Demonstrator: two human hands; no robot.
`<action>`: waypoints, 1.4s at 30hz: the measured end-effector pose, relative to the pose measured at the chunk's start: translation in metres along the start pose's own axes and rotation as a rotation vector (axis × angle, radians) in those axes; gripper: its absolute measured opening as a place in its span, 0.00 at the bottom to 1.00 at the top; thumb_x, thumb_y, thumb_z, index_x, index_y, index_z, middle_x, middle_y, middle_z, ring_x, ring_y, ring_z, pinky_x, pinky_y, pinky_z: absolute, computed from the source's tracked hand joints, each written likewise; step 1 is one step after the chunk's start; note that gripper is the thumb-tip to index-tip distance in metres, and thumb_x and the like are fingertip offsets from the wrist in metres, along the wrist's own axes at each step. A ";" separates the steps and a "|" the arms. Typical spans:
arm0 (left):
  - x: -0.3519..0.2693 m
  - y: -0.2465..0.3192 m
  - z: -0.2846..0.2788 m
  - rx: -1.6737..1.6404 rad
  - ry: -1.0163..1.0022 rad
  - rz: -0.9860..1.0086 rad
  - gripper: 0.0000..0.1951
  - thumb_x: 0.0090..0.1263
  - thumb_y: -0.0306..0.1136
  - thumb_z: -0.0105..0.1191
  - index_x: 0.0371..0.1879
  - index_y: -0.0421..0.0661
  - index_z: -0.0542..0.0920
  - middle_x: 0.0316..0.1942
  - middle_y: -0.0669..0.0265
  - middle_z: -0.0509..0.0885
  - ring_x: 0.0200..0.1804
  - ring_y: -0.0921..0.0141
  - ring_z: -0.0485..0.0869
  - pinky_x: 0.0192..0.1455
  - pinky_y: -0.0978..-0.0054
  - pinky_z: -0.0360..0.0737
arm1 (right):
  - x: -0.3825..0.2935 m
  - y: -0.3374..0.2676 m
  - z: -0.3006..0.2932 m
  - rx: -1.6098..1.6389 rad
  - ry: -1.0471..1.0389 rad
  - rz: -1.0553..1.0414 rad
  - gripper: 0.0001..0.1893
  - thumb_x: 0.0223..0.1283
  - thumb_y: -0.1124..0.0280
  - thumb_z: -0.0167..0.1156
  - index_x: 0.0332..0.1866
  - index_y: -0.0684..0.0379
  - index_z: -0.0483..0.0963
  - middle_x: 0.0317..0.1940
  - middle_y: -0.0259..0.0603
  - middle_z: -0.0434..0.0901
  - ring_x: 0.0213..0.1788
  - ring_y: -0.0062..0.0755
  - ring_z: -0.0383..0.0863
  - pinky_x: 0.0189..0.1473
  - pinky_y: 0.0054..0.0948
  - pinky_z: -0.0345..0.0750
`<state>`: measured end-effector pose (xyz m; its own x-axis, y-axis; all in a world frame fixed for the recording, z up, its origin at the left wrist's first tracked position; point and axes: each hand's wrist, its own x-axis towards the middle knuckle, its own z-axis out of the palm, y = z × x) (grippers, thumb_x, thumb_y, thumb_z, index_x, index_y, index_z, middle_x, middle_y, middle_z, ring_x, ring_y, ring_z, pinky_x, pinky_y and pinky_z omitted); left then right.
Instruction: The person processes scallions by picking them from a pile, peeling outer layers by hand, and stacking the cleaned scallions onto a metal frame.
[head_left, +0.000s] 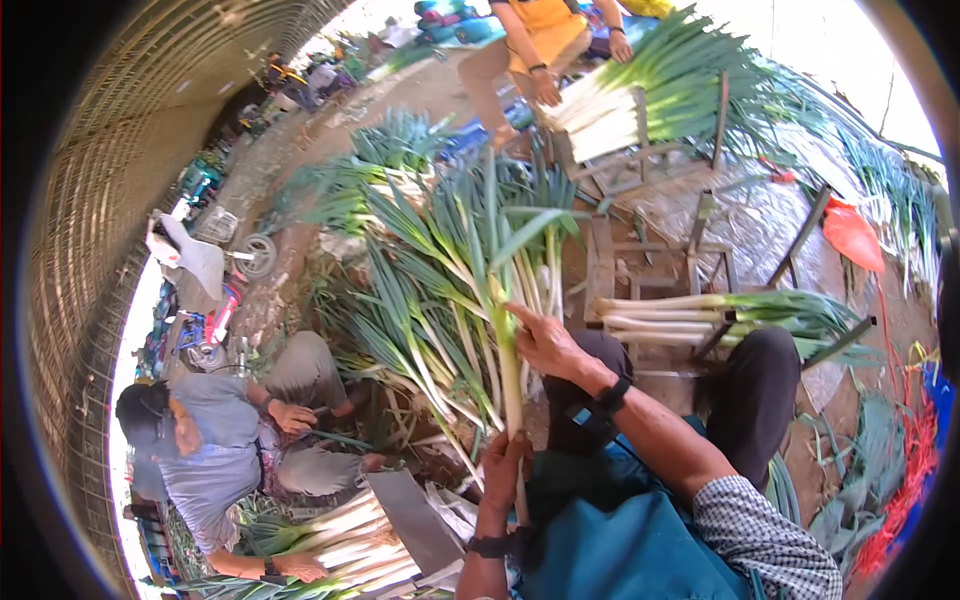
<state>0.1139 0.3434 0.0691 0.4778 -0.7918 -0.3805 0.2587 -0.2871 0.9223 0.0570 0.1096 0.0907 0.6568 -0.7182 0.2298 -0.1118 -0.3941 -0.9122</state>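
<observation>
A long leek (508, 375) stands upright in front of me, its white stalk down and its green leaves fanned at the top. My left hand (506, 461) is closed around the lower stalk. My right hand (551, 346) is at the upper stalk, the index finger touching it where the leaves begin. The thumb is hidden, so its grip is unclear. Just beyond lies a heap of loose leeks (420, 315) on the ground. To the right, several leeks (667, 319) lie side by side across a metal frame (600, 262), between its upright posts.
At left, a seated co-worker (217, 457) has a hand on a pile of leeks (360, 540). Another person (547, 45) handles a large leek bundle (600, 112) ahead. Red twine (911, 480) lies at right, below a red plastic bag (853, 234). A stroller-like wheeled item (214, 315) stands far left.
</observation>
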 end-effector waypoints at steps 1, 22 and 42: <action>0.002 -0.005 -0.003 -0.061 0.029 0.006 0.13 0.77 0.38 0.50 0.29 0.45 0.78 0.18 0.73 0.74 0.16 0.79 0.70 0.18 0.81 0.64 | 0.000 -0.001 0.002 0.002 0.004 -0.041 0.26 0.60 0.75 0.50 0.66 0.60 0.68 0.26 0.62 0.77 0.31 0.62 0.79 0.36 0.48 0.75; -0.030 -0.025 -0.033 0.080 0.218 0.221 0.10 0.77 0.35 0.52 0.47 0.42 0.81 0.22 0.74 0.76 0.17 0.83 0.69 0.19 0.84 0.66 | 0.049 -0.052 0.002 0.758 -0.032 0.287 0.17 0.64 0.58 0.64 0.30 0.64 0.76 0.21 0.33 0.76 0.19 0.20 0.78 0.19 0.21 0.72; -0.012 -0.046 -0.040 -0.034 0.112 0.012 0.10 0.72 0.35 0.58 0.45 0.42 0.83 0.20 0.76 0.75 0.18 0.82 0.71 0.20 0.82 0.67 | 0.063 -0.014 0.002 0.623 0.095 0.408 0.10 0.61 0.69 0.64 0.40 0.65 0.80 0.27 0.32 0.80 0.29 0.20 0.79 0.30 0.20 0.77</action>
<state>0.1299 0.3876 0.0284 0.5712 -0.7294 -0.3764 0.2802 -0.2578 0.9247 0.1019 0.0711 0.1173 0.5833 -0.7953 -0.1651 0.1289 0.2914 -0.9479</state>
